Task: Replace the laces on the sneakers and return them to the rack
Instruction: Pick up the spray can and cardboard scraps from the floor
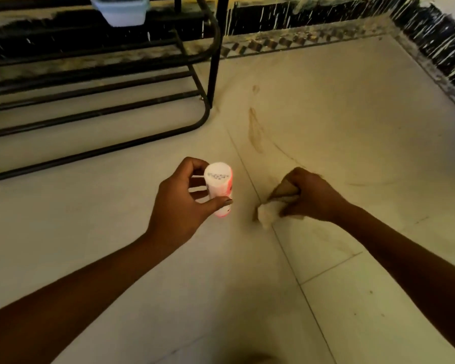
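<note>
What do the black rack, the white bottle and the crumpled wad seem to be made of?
The rack looks like painted metal tube, semi-matte: thin, round, bent bars. The bottle is probably smooth plastic: evenly white with pink print. The wad is soft cloth or paper, matte, in crumpled folds; I cannot tell which.

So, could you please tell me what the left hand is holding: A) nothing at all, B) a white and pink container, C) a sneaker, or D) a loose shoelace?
B: the left hand grips a white and pink container between fingers and thumb, while the right hand clutches a crumpled cloth.
</note>
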{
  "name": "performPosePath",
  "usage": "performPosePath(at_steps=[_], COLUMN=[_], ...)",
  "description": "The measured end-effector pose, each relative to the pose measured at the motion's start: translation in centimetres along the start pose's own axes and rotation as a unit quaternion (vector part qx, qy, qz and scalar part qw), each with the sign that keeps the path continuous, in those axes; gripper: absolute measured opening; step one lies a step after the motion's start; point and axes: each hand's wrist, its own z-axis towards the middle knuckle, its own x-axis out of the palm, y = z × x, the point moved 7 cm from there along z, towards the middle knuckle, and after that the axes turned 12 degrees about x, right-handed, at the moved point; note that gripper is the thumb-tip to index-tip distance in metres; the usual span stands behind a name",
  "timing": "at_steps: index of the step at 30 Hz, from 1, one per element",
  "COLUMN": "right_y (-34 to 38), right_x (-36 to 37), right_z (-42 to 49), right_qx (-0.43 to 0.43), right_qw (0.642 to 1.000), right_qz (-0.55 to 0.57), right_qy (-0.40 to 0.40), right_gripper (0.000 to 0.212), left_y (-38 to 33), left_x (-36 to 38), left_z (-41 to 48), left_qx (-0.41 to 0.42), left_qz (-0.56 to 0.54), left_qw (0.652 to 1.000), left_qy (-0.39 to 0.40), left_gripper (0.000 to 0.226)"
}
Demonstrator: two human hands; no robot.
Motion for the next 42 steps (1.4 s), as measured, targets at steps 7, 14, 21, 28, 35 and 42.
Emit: performPosePath(at_steps=[7, 14, 21, 28, 35, 42], right_y=[4.8, 4.2, 5.1, 5.2, 3.2, -1.1], right_x=[0.7, 0.2, -7.1, -18.3, -27.5, -32.8], right_z=[-1.7, -7.4, -15.3, -21.7, -24.6, -27.9], right_qx=[0.094, 0.243, 0.278, 0.305, 0.301, 0.306], right_qw=[0.944, 0.849, 0.848, 0.820, 0.809, 0.791], right_qz=[0.296, 0.460, 0.447, 0.483, 0.500, 0.520], right_qy=[-0.112, -0.096, -0.054, -0.048, -0.065, -0.097], right_gripper=[0.036, 0.039, 0.039, 0.039, 0.034, 0.031], left_y=[0.4, -3.8, -13.7, -26.9, -35.9, -42.0], left_x=[-2.2, -5.5, -6.1, -6.2, -4.5, -1.0], left_z=[-2.2, -4.7, -7.5, -7.4, -6.0, -5.1], left_qx=[-0.034, -0.102, -0.174, -0.230, -0.232, -0.210], left_qz=[-0.013, -0.084, -0.093, -0.014, -0.045, -0.061], left_qw=[0.996, 0.977, 0.953, 0.939, 0.927, 0.939], left_qy=[-0.082, -0.168, -0.228, -0.255, -0.290, -0.266], left_gripper=[0.052, 0.065, 0.043, 0.040, 0.041, 0.041])
